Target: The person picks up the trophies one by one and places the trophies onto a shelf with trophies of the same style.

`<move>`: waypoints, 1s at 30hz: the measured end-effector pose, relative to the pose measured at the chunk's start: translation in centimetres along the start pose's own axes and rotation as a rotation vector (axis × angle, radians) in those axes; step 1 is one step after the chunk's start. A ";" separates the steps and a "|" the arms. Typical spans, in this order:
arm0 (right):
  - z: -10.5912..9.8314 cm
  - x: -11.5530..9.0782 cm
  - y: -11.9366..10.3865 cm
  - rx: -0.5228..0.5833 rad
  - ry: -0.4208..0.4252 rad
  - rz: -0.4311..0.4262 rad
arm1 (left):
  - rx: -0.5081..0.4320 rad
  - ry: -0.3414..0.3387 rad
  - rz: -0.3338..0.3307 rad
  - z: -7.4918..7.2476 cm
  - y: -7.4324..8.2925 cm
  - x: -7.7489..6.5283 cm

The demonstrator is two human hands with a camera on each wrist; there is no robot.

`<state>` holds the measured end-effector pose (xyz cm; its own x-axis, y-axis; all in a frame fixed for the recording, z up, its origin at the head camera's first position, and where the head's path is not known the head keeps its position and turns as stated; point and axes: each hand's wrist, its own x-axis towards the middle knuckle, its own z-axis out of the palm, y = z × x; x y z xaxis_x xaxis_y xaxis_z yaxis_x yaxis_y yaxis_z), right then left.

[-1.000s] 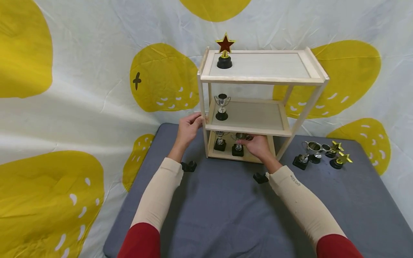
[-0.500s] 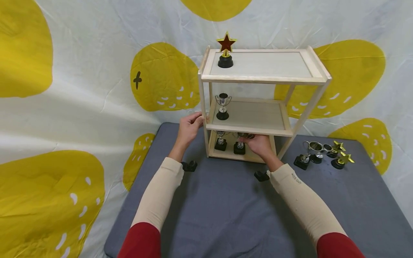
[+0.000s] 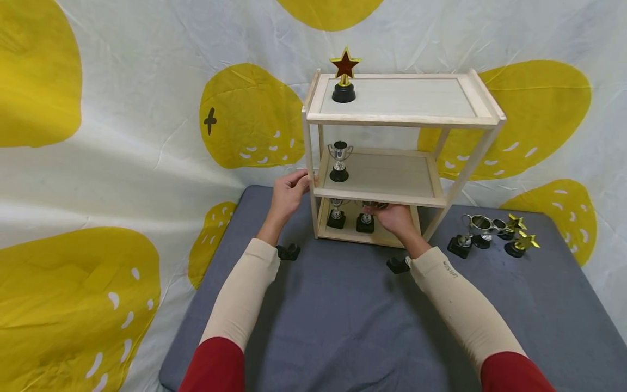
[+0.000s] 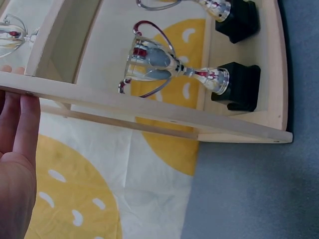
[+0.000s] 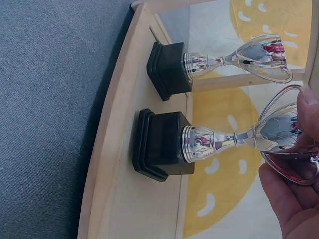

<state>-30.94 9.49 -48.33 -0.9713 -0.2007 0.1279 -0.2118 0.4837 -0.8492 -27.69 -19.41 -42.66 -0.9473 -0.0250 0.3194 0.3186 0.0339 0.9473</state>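
My right hand (image 3: 395, 220) reaches under the middle board of a small wooden shelf (image 3: 377, 194) and holds a silver trophy cup (image 5: 214, 142) by its bowl and handle. The cup stands upright, its square black base on the bottom board; the middle board hides part of its top in the head view. To its left is a similar silver trophy cup (image 3: 336, 216). My left hand (image 3: 286, 195) grips the shelf's left front post (image 4: 149, 109), with fingertips behind it in the left wrist view.
A star trophy (image 3: 344, 76) stands on the top board and a small silver cup (image 3: 339, 161) on the middle one. Right of the shelf, more silver cups (image 3: 482, 231) and gold star trophies (image 3: 522, 244) stand on the grey-covered table (image 3: 338, 316). A patterned cloth (image 3: 147, 109) hangs behind.
The trophy cup in my right hand has shifted slightly deeper onto the bottom board. My left hand stays on the post. The head view has moved a little.
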 end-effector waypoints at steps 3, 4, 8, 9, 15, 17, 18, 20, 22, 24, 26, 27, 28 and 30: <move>0.0 0.1 0.1 -0.015 0.013 -0.018 | 0.001 -0.003 0.004 0.0 0.0 -0.1; 0.0 0.1 0.2 -0.018 0.019 -0.024 | 0.002 -0.003 0.004 0.0 0.0 -0.1; 0.0 0.2 0.3 -0.017 0.029 -0.036 | -0.003 -0.006 0.003 0.0 0.0 0.0; 0.0 0.2 0.3 -0.018 0.031 -0.034 | -0.005 -0.006 0.003 0.0 0.0 0.0; 0.1 0.4 0.6 -0.033 0.038 -0.029 | -0.012 -0.004 0.009 0.0 -0.1 0.0; 0.0 0.5 0.6 -0.046 0.037 -0.031 | -0.012 -0.004 0.010 0.0 -0.1 0.0; 0.0 0.5 0.6 -0.044 0.035 -0.032 | -0.011 -0.005 0.010 0.0 -0.1 0.0; -0.1 0.5 0.6 -0.016 0.007 -0.030 | -0.004 -0.005 0.006 0.0 -0.1 0.0; -0.2 0.5 0.6 0.025 -0.024 -0.019 | 0.002 -0.003 -0.001 0.0 -0.1 0.1; -0.2 0.6 0.7 0.050 -0.045 -0.011 | 0.009 0.000 -0.004 0.0 -0.2 0.1; -0.2 0.6 0.8 0.078 -0.058 -0.003 | 0.010 0.002 -0.005 0.0 -0.2 0.1; -0.2 0.7 0.8 0.068 -0.052 -0.003 | 0.007 0.004 -0.006 0.0 -0.2 0.1; -0.1 0.7 0.9 0.049 -0.046 -0.005 | 0.003 0.005 -0.006 0.0 -0.2 0.1; -0.1 0.7 1.0 0.044 -0.035 -0.005 | -0.003 0.007 -0.006 0.0 -0.3 0.1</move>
<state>-31.86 9.91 -49.09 -0.9656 -0.2331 0.1151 -0.2112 0.4450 -0.8703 -27.88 -19.39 -42.86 -0.9488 -0.0322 0.3142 0.3133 0.0312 0.9492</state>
